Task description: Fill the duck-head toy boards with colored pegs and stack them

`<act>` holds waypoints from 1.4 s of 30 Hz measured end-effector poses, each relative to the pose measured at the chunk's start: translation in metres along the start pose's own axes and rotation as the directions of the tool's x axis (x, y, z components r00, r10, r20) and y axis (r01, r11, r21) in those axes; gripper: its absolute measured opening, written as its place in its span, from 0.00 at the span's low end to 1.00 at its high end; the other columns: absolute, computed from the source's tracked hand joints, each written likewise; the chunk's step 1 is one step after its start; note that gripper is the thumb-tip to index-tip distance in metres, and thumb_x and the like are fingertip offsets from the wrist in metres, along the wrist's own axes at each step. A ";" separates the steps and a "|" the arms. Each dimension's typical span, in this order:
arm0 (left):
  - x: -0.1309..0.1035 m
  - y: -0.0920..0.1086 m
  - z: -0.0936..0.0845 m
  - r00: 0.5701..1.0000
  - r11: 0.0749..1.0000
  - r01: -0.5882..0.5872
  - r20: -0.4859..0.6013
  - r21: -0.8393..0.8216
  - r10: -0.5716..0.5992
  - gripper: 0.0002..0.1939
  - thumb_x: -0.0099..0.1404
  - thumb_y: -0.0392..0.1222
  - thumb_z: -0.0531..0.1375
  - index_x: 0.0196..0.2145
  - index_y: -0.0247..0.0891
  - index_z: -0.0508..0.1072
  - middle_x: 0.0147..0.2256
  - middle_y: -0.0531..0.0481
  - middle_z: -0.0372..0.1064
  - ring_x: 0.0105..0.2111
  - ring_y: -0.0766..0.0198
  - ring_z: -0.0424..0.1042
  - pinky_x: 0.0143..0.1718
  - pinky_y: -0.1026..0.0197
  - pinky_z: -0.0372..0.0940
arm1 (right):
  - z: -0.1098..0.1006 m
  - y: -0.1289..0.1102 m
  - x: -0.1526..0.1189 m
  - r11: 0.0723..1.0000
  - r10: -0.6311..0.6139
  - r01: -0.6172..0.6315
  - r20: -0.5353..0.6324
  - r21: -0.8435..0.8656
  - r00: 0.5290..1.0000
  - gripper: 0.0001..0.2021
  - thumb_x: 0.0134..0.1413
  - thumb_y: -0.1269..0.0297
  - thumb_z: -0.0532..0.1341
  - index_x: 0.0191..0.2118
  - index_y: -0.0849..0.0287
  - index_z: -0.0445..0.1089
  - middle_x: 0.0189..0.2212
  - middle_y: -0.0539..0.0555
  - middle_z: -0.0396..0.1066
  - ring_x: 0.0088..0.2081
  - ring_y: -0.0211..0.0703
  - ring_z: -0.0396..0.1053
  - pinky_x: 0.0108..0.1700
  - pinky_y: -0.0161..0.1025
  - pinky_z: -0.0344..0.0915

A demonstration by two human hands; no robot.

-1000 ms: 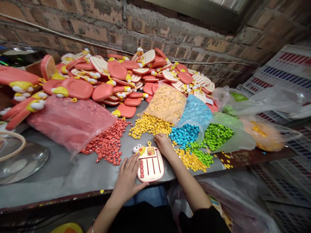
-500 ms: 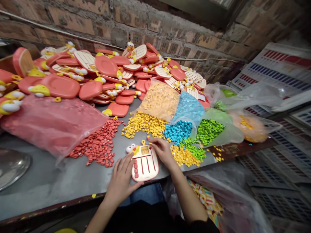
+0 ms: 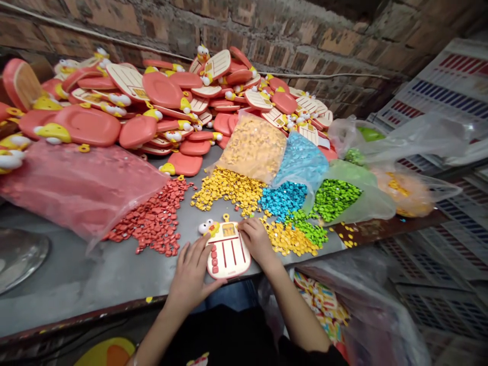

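Observation:
A cream toy board [image 3: 237, 254] with a red rim, a yellow-beaked head with bulging white eyes and a yellow loop lies flat at the table's front edge. Small red pieces [image 3: 214, 259] stand in a row in its leftmost slot; the other slots look bare. My left hand [image 3: 190, 274] grips the board's left side, fingertips near the head and thumb along the bottom edge. At the upper right of the board, my right hand [image 3: 256, 240] has its fingers pinched together over the top of the right-hand slot. Whatever is between those fingertips is hidden.
Loose red pieces [image 3: 158, 223], yellow pieces [image 3: 229, 188], blue pieces [image 3: 284, 199] and green pieces [image 3: 335, 201] spill from plastic bags. Flat yellow pieces [image 3: 292, 239] lie right of my hand. Behind rises a heap of similar boards [image 3: 163, 94]. A metal bowl [image 3: 23, 254] sits at left.
My right hand has moved from just above the board's upper right corner down onto it. My left hand keeps its hold on the board. The camera view has shifted slightly.

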State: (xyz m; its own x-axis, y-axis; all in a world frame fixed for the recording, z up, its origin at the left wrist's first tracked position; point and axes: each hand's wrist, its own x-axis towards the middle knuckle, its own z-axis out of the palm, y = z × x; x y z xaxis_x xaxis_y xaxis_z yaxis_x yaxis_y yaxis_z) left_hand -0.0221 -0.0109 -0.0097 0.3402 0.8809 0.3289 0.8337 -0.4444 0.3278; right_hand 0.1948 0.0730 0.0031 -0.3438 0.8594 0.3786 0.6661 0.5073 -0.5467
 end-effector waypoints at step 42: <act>0.000 0.004 -0.002 1.000 1.000 0.002 0.007 -0.007 -0.002 0.37 0.54 0.59 0.64 0.55 0.34 0.63 0.62 0.35 0.56 0.61 0.45 0.56 0.62 0.41 0.44 | -0.006 0.010 0.002 0.990 -0.142 0.141 0.068 0.018 0.988 0.07 0.61 0.73 0.56 0.37 0.58 0.71 0.39 0.58 0.72 0.41 0.47 0.67 0.44 0.44 0.67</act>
State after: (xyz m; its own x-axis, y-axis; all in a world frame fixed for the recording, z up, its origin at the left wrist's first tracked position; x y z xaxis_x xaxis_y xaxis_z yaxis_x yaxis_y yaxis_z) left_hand -0.0200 -0.0131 -0.0068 0.3417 0.8828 0.3223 0.8314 -0.4438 0.3343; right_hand 0.2053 0.0792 0.0029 -0.4790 0.7813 0.4002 0.5992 0.6242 -0.5014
